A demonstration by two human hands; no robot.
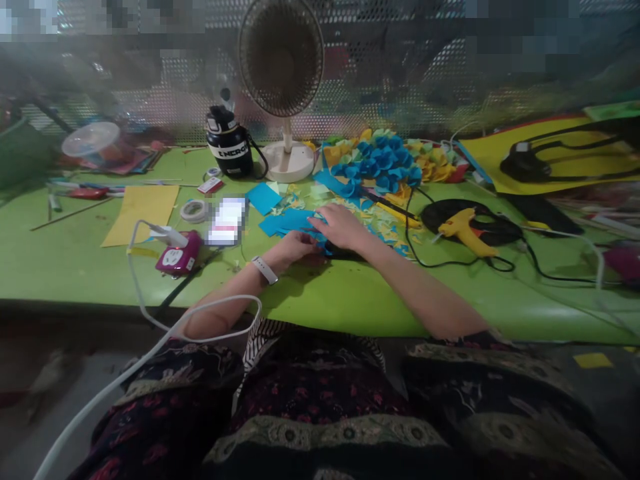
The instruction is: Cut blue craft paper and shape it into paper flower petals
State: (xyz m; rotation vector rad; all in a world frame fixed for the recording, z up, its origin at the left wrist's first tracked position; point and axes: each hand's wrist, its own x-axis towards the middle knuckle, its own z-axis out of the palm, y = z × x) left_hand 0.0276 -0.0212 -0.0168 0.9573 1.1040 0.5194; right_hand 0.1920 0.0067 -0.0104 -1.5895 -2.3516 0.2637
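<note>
Both my hands rest on the green table [350,300] at a pile of blue paper pieces [287,221]. My right hand [340,227] lies over the pile with its fingers curled down onto the paper, above a dark object that I cannot make out. My left hand [295,247], with a white band on the wrist, sits just beside it; its fingers are tucked under the right hand and hidden. Behind them lies a heap of folded blue, yellow and green paper flowers [383,160].
A yellow glue gun [465,230] with black cable lies to the right. A desk fan [283,87], a black bottle [229,143], a tape roll [194,211], a yellow sheet [143,210] and a pink socket [177,257] with white cable stand left.
</note>
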